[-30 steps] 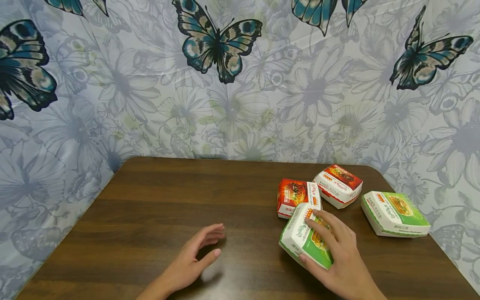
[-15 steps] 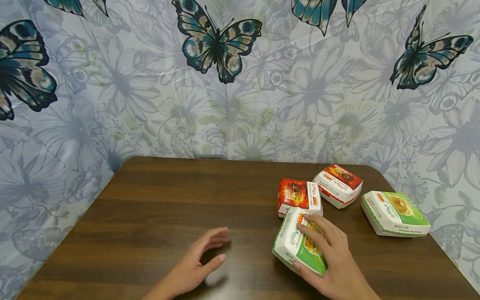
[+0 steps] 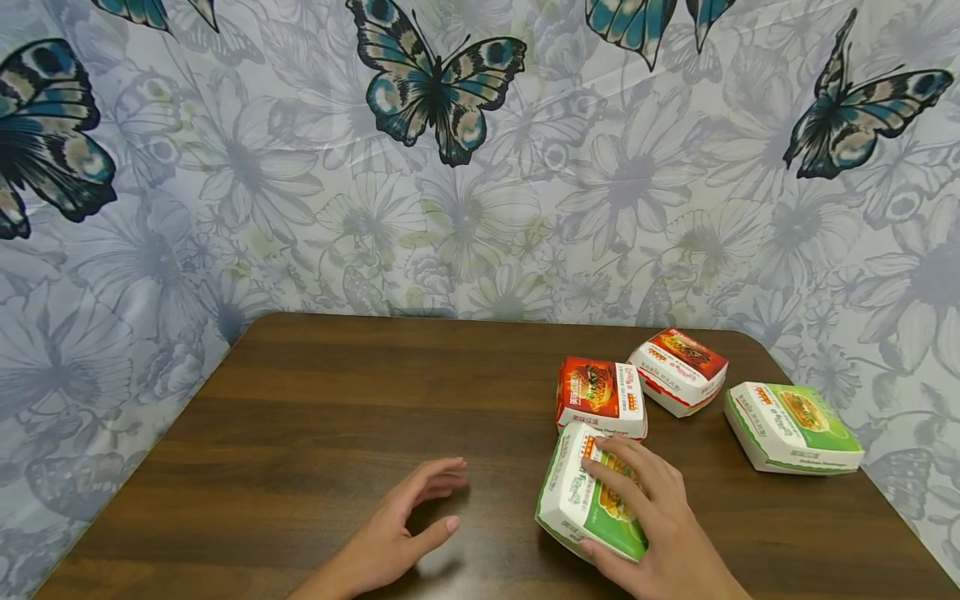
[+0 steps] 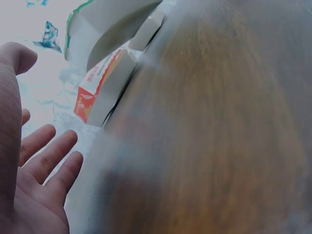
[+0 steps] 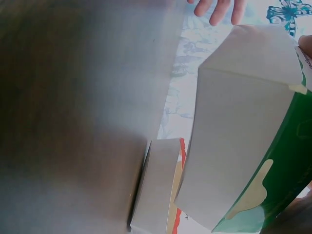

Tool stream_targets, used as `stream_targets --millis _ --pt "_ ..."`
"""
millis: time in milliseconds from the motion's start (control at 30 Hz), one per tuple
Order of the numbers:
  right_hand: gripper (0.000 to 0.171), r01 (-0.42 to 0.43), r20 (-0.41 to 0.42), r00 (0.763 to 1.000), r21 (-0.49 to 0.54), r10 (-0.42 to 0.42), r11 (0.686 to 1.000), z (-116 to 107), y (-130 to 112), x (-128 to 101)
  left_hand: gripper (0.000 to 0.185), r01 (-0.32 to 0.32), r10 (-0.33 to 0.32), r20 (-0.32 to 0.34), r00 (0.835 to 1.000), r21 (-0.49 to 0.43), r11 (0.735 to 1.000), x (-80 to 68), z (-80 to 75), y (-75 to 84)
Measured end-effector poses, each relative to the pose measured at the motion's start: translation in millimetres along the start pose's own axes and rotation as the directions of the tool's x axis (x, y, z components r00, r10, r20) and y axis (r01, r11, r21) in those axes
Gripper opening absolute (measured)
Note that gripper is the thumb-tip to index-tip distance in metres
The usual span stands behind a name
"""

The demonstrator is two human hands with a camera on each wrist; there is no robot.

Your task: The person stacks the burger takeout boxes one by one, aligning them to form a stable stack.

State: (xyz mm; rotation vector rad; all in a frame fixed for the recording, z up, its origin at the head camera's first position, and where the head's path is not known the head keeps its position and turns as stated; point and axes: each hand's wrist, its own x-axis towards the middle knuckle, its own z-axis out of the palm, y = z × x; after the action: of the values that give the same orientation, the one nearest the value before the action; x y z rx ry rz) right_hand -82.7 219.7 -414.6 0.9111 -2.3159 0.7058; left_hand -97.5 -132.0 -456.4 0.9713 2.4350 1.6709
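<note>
right hand point(image 3: 660, 533) gripping green box point(image 3: 581, 496), long axis front-to-back, tilted

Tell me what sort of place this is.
Probably a home room or a makeshift recording corner, not a restaurant: a dark wooden table stands against walls draped in plastic butterfly-and-flower sheeting, with only printed cardboard burger boxes, like the green one under the right hand.

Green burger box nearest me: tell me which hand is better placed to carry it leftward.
Right. The right hand already grips the green burger box, tilted off the table. The left hand lies open, apart from it, holding nothing.
</note>
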Motion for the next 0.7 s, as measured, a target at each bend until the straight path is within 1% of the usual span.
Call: stream_targets --millis 33,133,267,367,533,700 --pt "0.071 0.0 0.006 1.0 -0.001 0.0 1.0 0.3 -0.3 -0.3 0.058 -0.002 0.002 0.0 1.0 -0.004 1.0 0.1 0.1 0.2" --pt "0.073 0.015 0.016 1.0 0.003 -0.015 1.0 1.8 -0.7 -0.8 0.06 -0.045 0.045 -0.01 0.999 -0.001 0.999 0.7 1.2 0.5" --pt "0.073 0.049 0.012 0.999 0.013 -0.05 0.999 4.6 -1.0 -0.9 0.066 -0.139 0.139 -0.018 0.99 0.008 0.99 1.7 3.3 -0.1" --pt "0.072 0.076 0.017 0.997 0.019 -0.076 0.997 6.5 -1.6 -0.6 0.07 -0.186 0.186 -0.013 0.983 -0.007 0.983 2.5 4.9 -0.9" --pt "0.07 0.101 0.036 0.994 0.02 -0.102 0.995 7.8 -3.8 0.4 0.075 -0.202 0.202 -0.01 0.979 -0.023 0.979 3.0 5.7 -2.0" --pt "0.07 0.116 0.062 0.991 0.019 -0.117 0.993 8.1 -6.9 0.6 0.08 -0.206 0.206 -0.012 0.978 -0.008 0.978 3.8 6.7 -2.2"
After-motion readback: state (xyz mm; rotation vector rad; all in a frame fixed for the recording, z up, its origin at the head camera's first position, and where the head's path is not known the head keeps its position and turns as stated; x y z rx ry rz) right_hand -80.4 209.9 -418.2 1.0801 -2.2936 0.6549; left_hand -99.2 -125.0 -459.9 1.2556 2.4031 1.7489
